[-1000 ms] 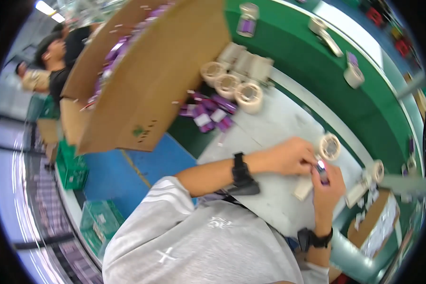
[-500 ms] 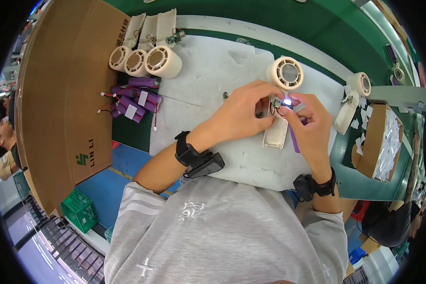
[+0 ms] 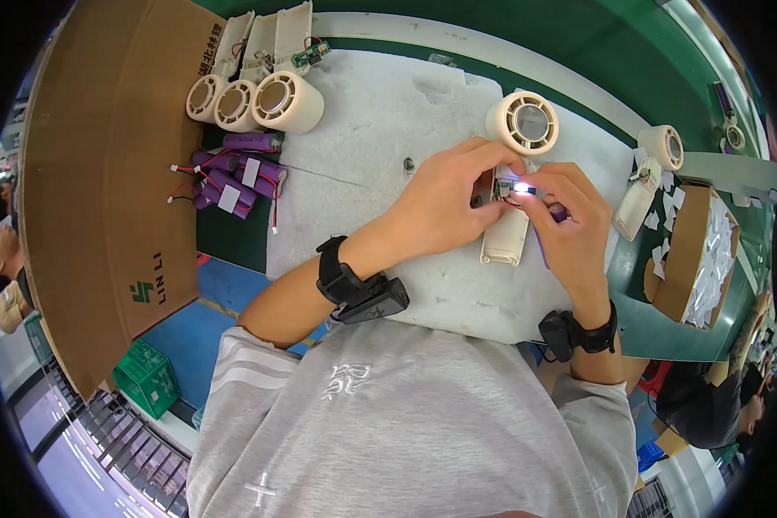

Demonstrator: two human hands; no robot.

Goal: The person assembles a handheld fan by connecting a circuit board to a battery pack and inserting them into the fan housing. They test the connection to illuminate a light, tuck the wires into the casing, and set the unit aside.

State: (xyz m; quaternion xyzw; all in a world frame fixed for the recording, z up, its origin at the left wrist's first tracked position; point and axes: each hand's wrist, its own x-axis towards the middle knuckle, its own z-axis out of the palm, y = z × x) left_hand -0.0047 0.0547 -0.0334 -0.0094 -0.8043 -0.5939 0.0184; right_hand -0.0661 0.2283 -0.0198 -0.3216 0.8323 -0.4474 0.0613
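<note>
A cream handheld fan with an open handle shell [image 3: 504, 243] and a round fan head [image 3: 528, 123] lies under my hands. My left hand [image 3: 449, 205] pinches a small green circuit board [image 3: 503, 187] over the shell, thumb below and fingers above. A bright white light [image 3: 522, 186] glows at the board's right end. My right hand [image 3: 576, 226] is closed beside it, fingertips at the lit end, with a purple battery cell [image 3: 559, 212] held in the palm and partly hidden. Thin red wires [image 3: 516, 205] run between the hands.
Purple battery cells [image 3: 233, 186] with wires are piled at the left, below several open fan bodies [image 3: 287, 102]. A tall cardboard box [image 3: 112, 190] stands along the left edge. Rightward are another fan [image 3: 637, 203] and a small carton [image 3: 678, 268] of silvery packets. A white foam mat [image 3: 363, 129] covers the bench.
Both hands stay at the board, with the right fingertips shifting slightly at its lit end. The whole view has shifted a little. The light looks brighter.
</note>
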